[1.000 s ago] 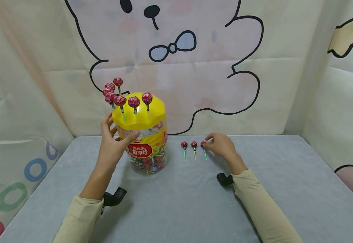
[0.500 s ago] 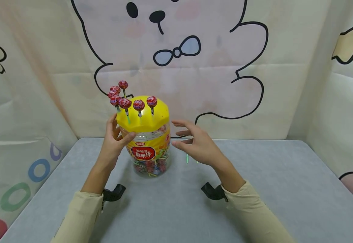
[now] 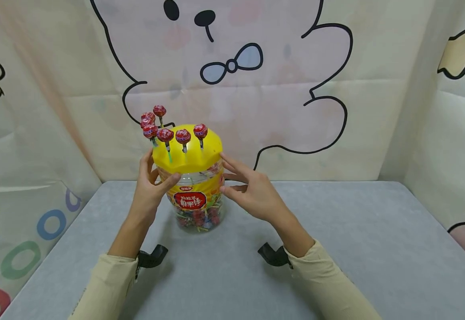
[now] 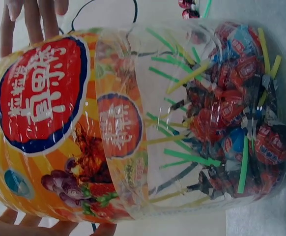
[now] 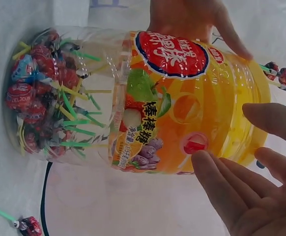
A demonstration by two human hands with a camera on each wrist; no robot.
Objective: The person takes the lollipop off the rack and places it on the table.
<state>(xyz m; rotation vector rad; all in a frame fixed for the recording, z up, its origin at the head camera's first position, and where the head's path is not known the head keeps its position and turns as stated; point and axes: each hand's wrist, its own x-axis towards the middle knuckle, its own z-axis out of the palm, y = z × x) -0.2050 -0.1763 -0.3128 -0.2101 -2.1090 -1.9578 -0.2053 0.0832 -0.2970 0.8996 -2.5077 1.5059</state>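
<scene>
A big clear candy jar (image 3: 198, 218) with a yellow lid (image 3: 206, 153) stands upright on the table. Several red-wrapped lollipops (image 3: 183, 137) poke up from the lid on their sticks. My left hand (image 3: 148, 191) grips the jar's left side, thumb across the front just below the lid and fingers reaching behind. On the other side, my right hand (image 3: 252, 189) has its extended fingers at the lid edge and label, holding no lollipop. More lollipops (image 4: 231, 103) fill the jar's bottom, sticks pointing various ways.
Loose lollipops (image 4: 189, 10) lie on the grey table (image 3: 216, 280) right of the jar, hidden behind my right hand in the head view. One loose lollipop (image 5: 30, 226) shows in the right wrist view. A printed curtain (image 3: 280, 120) hangs behind.
My right hand has left the loose lollipops, moved left and come up against the jar's right side. My left hand keeps its grip on the jar.
</scene>
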